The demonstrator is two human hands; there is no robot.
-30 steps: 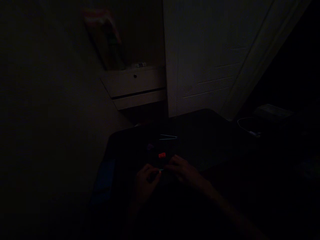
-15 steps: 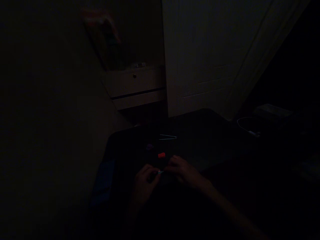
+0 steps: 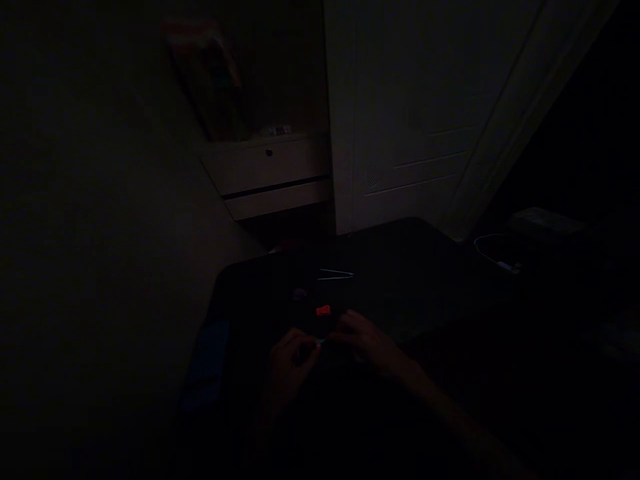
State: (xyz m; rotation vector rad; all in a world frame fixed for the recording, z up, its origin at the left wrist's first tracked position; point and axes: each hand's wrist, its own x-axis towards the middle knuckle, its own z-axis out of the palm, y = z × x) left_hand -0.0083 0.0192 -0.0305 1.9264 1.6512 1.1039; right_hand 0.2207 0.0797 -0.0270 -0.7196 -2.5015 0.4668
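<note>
Spreading below, the dark table [image 3: 410, 267] is carrying the smaller things. The right hand [image 3: 367, 341] is curling in close, its grip too dim to tell; the left hand [image 3: 289, 367] is pinching. Beyond them a V-shaped tool [image 3: 340, 277] is lying, then a red piece [image 3: 323, 311], apparently being kept within reach. A greenish sliver [image 3: 321, 341] is sitting in the left's pinch, probably being held steady. Since half a second ago, it is showing greener.

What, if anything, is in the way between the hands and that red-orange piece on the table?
Nothing visible: the red-orange piece lies on the dark table just beyond the left hand and right hand. The thin V-shaped tool lies farther back, behind it. The picture is very dark, though.
</note>
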